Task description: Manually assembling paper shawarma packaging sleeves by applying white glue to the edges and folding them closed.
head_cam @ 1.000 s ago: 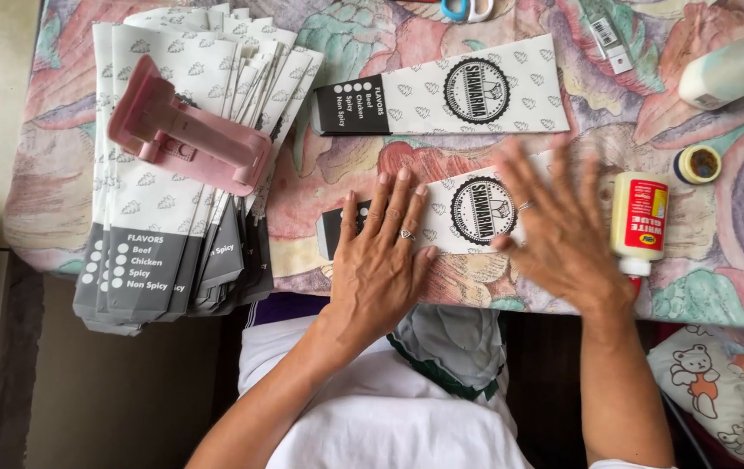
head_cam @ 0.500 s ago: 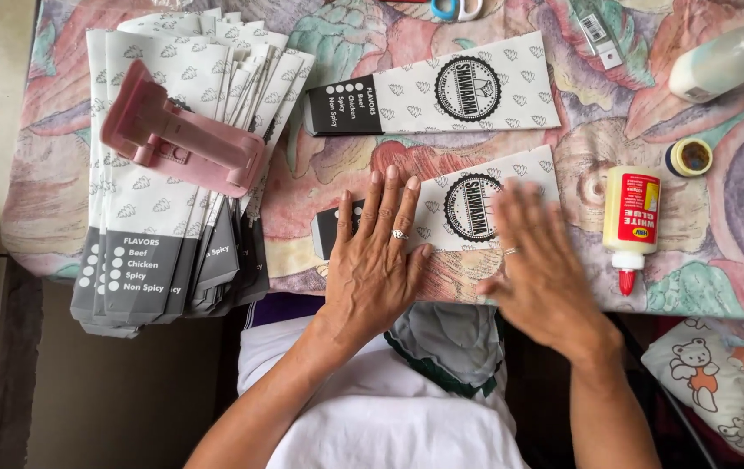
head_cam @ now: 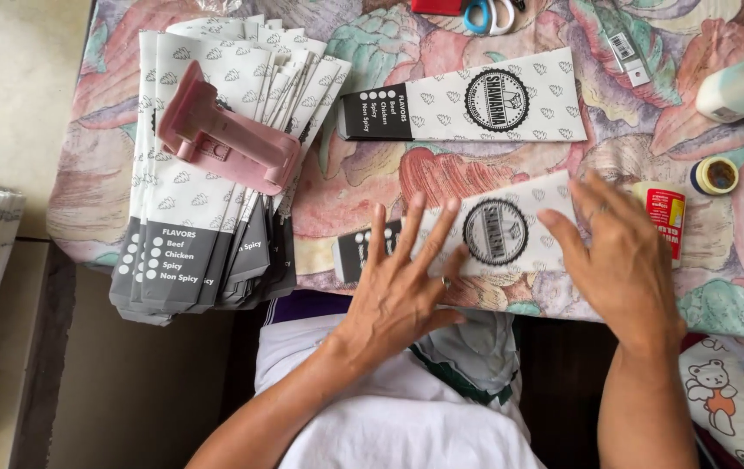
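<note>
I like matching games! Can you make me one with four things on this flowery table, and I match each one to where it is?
Things:
1. pink plastic clamp tool
2. blue-handled scissors
3. small round roll of tape
4. white paper sleeve with a black end and round emblem

Places:
A. under both flat hands
B. on top of the stack of printed sleeves
C. at the top edge of the picture
D. near the right edge, below the white bottle

Pairs: 1-B, 2-C, 3-D, 4-A
</note>
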